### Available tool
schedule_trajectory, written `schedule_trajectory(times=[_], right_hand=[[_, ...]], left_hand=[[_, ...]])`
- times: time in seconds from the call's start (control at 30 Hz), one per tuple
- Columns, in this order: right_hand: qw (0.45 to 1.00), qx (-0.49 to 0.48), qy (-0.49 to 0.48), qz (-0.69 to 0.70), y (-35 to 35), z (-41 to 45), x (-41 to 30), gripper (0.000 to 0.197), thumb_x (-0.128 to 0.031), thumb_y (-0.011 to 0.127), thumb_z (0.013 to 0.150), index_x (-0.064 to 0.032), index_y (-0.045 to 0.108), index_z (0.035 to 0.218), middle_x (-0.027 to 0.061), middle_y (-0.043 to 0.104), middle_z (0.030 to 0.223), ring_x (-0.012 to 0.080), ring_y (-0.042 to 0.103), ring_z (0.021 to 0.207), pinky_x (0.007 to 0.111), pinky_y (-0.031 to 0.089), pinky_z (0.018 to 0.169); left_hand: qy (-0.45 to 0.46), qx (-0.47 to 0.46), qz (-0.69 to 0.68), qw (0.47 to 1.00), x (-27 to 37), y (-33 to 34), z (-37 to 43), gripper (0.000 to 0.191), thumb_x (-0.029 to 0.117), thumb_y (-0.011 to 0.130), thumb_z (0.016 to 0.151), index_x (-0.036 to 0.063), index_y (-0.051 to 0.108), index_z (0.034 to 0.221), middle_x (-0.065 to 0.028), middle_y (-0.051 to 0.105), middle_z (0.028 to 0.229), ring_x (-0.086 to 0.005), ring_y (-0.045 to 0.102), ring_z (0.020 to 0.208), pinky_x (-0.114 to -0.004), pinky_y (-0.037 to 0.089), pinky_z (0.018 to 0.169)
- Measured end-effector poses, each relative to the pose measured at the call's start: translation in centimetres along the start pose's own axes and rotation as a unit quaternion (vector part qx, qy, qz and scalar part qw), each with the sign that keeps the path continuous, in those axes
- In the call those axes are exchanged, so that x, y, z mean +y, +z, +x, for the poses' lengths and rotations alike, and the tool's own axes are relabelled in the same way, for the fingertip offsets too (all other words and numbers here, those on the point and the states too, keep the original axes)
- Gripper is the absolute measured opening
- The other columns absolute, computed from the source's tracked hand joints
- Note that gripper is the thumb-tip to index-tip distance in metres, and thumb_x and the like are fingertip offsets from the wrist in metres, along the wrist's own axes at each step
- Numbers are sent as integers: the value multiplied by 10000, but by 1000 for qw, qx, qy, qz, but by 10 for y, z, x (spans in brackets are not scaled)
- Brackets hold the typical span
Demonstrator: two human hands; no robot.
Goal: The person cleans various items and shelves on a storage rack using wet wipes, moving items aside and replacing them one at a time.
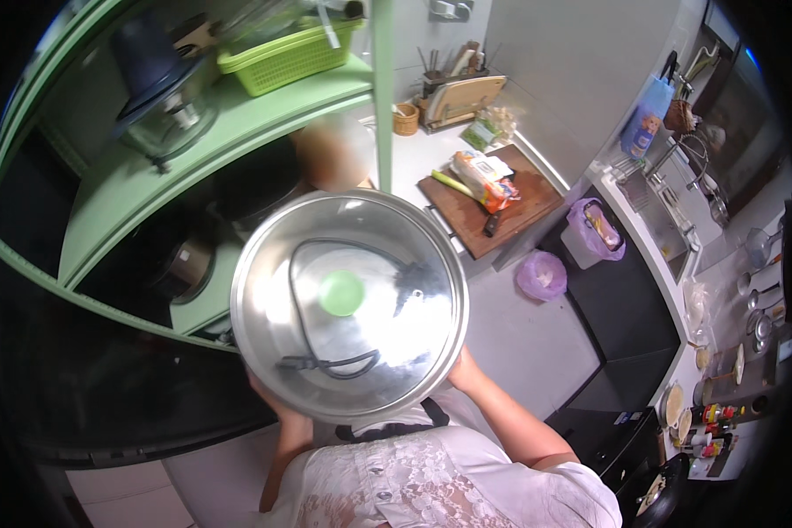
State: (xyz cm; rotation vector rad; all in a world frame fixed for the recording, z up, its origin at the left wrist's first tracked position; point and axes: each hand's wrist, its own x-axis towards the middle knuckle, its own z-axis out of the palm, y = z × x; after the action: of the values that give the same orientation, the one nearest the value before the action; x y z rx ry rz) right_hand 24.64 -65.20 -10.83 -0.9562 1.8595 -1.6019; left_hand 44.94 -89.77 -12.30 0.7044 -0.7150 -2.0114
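A large round stainless steel pot or bowl (369, 211) fills the middle of the head view, held out in front of my chest. A green disc (342, 293) shows at its centre; whether it is a lid knob or lies inside, I cannot tell. A looped black power cord (303, 362) with a plug shows within the rim. My left hand (289, 410) supports the lower left side, its fingers mostly hidden by the metal. On the lower right side, my right hand (461, 371) grips the vessel, fingertips hidden behind it.
Green shelving (383, 99) with a lime plastic basket (290, 63) and appliances stands at left. Behind are a wooden cutting board (528, 191), a knife (492, 224) and an orange-and-white package (482, 175). Purple-lined bins (541, 276) stand on the floor; a sink (660, 211) is at right.
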Motion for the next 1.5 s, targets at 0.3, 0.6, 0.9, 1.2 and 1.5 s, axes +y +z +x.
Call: schedule_trajectory(times=[0.3,0.6,0.9,1.2,1.5], right_hand=[[980,190,49,-9,-121,-10,98,980,-784,237,763,56,385,1244,201,492,1178,302,471,1118,387,376,939],[976,196,92,-35,-219,35,162,969,-775,262,770,60,401,1243,177,503,1199,270,472,1130,363,376,949],[963,255,75,-37,-263,103,175,848,-670,263,845,51,340,1284,173,473,1210,254,452,1111,347,343,957],[961,265,82,-16,-274,120,170,704,-534,319,904,5,259,1352,144,447,1202,227,472,1005,334,365,899],[901,387,127,148,-248,108,153,589,-438,381,943,-52,269,1374,95,473,1071,138,470,744,275,399,709]], left_hand=[[-13,-17,52,998,-182,130,40,356,193,365,952,66,401,1283,-84,508,1211,-207,500,1091,-342,403,946],[-7,14,72,997,-280,213,89,356,172,454,920,3,445,1233,-86,556,1120,-190,553,986,-315,448,844],[-8,-42,77,996,-326,268,165,331,217,451,925,-10,488,1163,-71,579,990,-145,554,863,-267,449,761],[-83,-75,55,992,-356,270,213,384,258,385,951,0,461,1224,-99,555,1124,-198,541,1025,-308,447,873],[-182,-83,222,954,-340,255,200,608,487,428,887,57,368,1312,-156,431,1298,-268,426,1178,-378,364,924]])
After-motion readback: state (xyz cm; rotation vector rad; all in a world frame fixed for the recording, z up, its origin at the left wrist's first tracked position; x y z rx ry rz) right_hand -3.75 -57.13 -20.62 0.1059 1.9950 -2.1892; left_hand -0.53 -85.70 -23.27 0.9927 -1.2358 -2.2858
